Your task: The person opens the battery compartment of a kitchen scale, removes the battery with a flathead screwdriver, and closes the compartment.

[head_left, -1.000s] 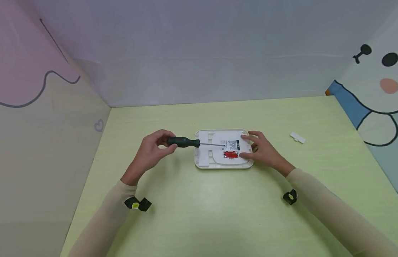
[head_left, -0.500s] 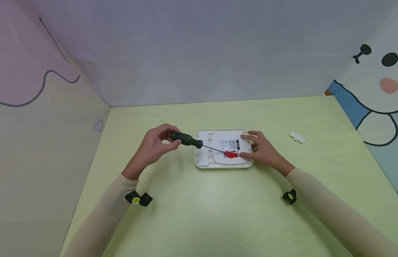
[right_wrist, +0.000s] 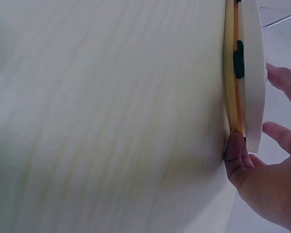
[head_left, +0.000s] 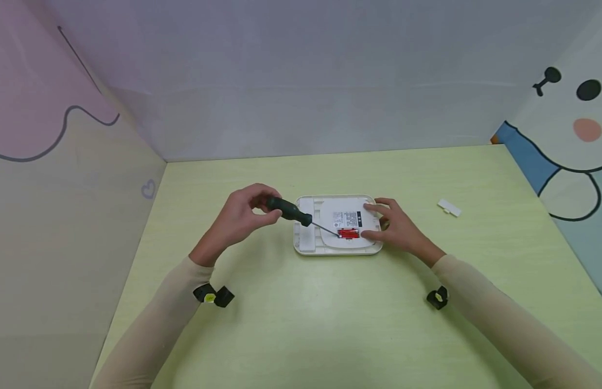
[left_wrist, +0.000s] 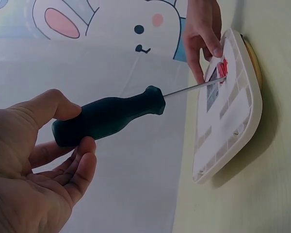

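My left hand [head_left: 242, 217] pinches the rear end of a dark green screwdriver handle [head_left: 289, 211] between thumb and fingers. Its thin metal shaft [left_wrist: 186, 90] slants down to the red batteries [head_left: 348, 233] in the open compartment of a white plastic device [head_left: 308, 232]. At the batteries' left end the tip meets them or lies very close; exact contact cannot be told. The device lies label side up. My right hand [head_left: 397, 225] grips its right edge, thumb and a finger on top, other fingers [right_wrist: 236, 150] at the lower edge beneath.
A small white cover with a tab [head_left: 449, 208] lies on the pale yellow-green table [head_left: 306, 313], right of the device. A grey wall [head_left: 320, 81] stands behind the table, and printed panels flank it. In the right wrist view, a yellow-orange rim [right_wrist: 231, 92] shows under the device.
My left hand has moved right and slightly up, tilting the screwdriver more steeply. Its tip has gone from the label down to the batteries' left end. The right hand and device stay put.
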Action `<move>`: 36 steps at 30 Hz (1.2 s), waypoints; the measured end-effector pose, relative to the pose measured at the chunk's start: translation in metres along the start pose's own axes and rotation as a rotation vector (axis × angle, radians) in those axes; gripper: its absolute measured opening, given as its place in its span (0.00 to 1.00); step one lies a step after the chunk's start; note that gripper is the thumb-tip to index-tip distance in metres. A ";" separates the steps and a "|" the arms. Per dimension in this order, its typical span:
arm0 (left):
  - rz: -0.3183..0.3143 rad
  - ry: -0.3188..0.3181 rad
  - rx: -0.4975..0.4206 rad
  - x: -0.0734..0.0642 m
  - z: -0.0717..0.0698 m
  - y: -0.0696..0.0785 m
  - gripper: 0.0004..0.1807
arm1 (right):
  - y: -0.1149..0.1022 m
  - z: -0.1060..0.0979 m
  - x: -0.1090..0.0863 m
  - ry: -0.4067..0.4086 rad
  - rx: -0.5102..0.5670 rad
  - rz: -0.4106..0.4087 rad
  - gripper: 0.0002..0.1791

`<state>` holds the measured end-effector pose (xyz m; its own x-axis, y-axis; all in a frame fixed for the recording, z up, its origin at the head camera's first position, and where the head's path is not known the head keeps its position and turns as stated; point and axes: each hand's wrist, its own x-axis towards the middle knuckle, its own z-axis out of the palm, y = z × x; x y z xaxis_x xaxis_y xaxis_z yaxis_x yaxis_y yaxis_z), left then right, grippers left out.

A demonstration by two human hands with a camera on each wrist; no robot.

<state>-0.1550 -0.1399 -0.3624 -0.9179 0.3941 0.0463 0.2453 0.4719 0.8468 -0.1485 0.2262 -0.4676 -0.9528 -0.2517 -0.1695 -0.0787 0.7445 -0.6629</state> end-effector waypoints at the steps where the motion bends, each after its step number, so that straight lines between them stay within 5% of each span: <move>1: 0.002 0.000 0.003 0.001 0.001 0.001 0.15 | 0.000 0.000 0.000 0.001 -0.001 0.000 0.44; 10: -0.021 -0.012 0.028 0.000 0.000 0.000 0.15 | -0.001 0.000 -0.001 -0.004 0.022 0.024 0.44; 28: -0.087 0.049 -0.136 -0.031 0.007 -0.058 0.14 | -0.001 0.000 -0.002 -0.009 0.024 0.022 0.44; 36: -0.064 0.056 -0.155 -0.033 0.008 -0.063 0.14 | -0.002 0.001 -0.001 -0.016 0.021 0.024 0.45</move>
<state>-0.1382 -0.1765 -0.4215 -0.9470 0.3209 0.0154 0.1389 0.3659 0.9202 -0.1470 0.2247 -0.4671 -0.9495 -0.2438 -0.1976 -0.0492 0.7374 -0.6736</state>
